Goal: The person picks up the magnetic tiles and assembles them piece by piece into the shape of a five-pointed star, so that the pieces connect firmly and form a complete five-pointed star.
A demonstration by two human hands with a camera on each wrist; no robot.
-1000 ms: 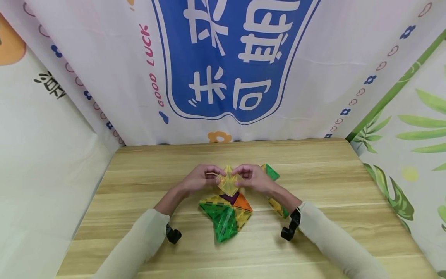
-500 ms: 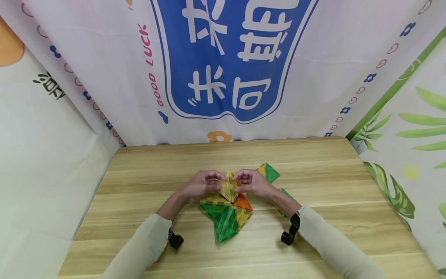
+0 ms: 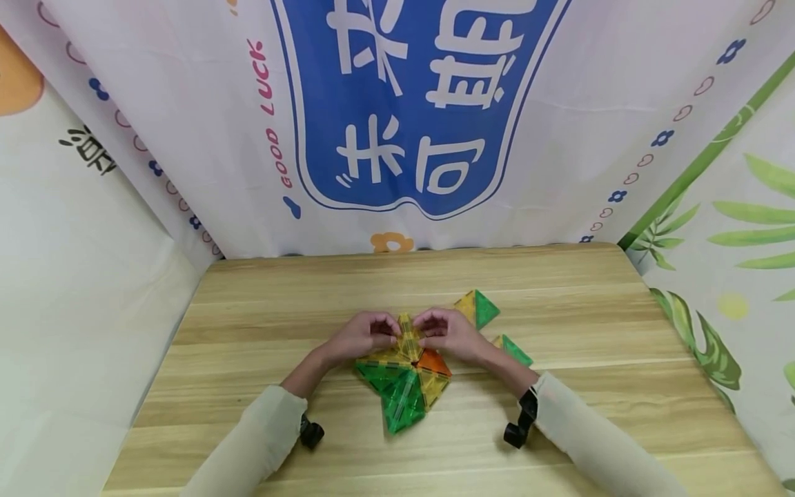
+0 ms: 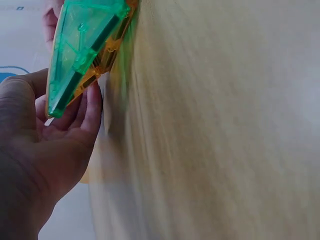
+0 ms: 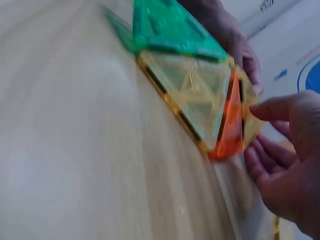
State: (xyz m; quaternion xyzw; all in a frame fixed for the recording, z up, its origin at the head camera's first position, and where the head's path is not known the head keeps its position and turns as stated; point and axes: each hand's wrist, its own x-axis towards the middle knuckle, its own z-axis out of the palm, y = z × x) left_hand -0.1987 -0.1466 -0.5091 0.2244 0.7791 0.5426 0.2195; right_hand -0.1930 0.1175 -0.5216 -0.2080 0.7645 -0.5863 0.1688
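Translucent yellow triangular magnetic tiles (image 3: 408, 341) form a folded pair at the far side of a star-like tile structure. My left hand (image 3: 365, 335) pinches their left side, and my right hand (image 3: 455, 335) pinches their right side. In the right wrist view, thumb and fingers hold the yellow tile's edge (image 5: 252, 120), beside an orange tile (image 5: 232, 125). The structure's green tiles (image 3: 402, 407) point toward me, with an orange tile (image 3: 435, 362) on its right. A green tile (image 4: 82, 47) partly covers the left fingers in the left wrist view.
Right of the structure, a loose yellow and green tile pair (image 3: 487, 308) lies on the wooden table (image 3: 261, 290). Another green tile (image 3: 517, 351) with a bit of yellow sits nearer, partly behind my right forearm. A printed curtain (image 3: 559, 172) hangs along the table's far edge.
Both hands have come slightly toward me, lowering the yellow pair against the structure. That pair now looks narrower and more folded. A purple tile seen earlier in the structure is now hidden.
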